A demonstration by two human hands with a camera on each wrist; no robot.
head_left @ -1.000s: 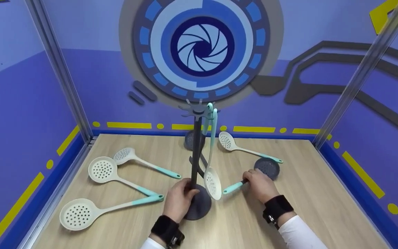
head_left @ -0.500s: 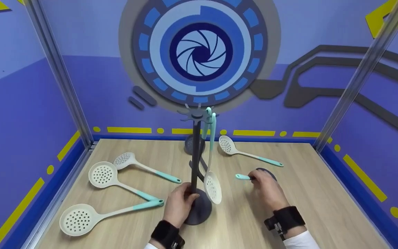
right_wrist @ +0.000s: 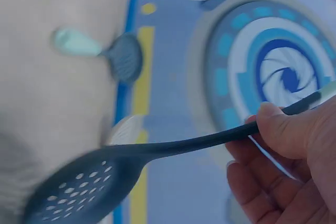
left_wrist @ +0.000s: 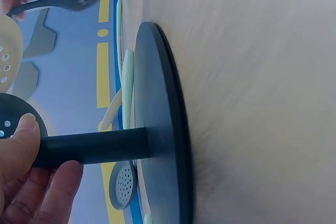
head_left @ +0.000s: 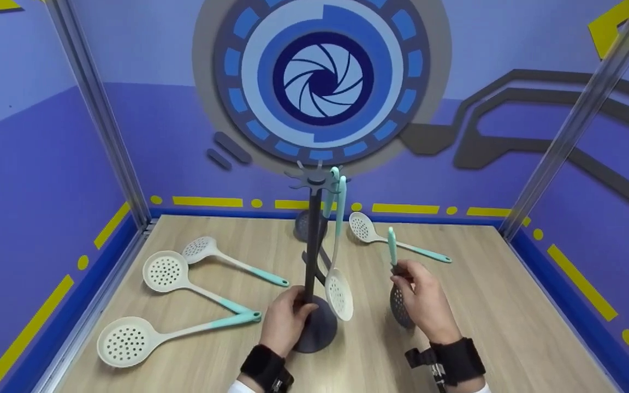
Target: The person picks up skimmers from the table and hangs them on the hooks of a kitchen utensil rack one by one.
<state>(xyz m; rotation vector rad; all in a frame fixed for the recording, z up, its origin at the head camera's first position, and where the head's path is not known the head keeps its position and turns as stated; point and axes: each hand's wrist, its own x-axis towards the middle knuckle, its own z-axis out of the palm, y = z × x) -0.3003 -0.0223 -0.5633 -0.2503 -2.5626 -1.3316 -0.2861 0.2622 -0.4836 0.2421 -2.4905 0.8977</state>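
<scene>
Right grip pinches dark skimmer by its stem, above the bench; bowl partly hidden in head view, handle cropped in right wrist view. Left grip holds rack pole, fingers partly obscured.

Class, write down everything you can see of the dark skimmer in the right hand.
The dark skimmer has a grey, rounded bowl pierced with small holes, a slim dark neck and a turquoise handle end. It looks like plastic or silicone. The right hand pinches it by the neck, held clear of the table, right of the stand, bowl down and handle end up.
</scene>
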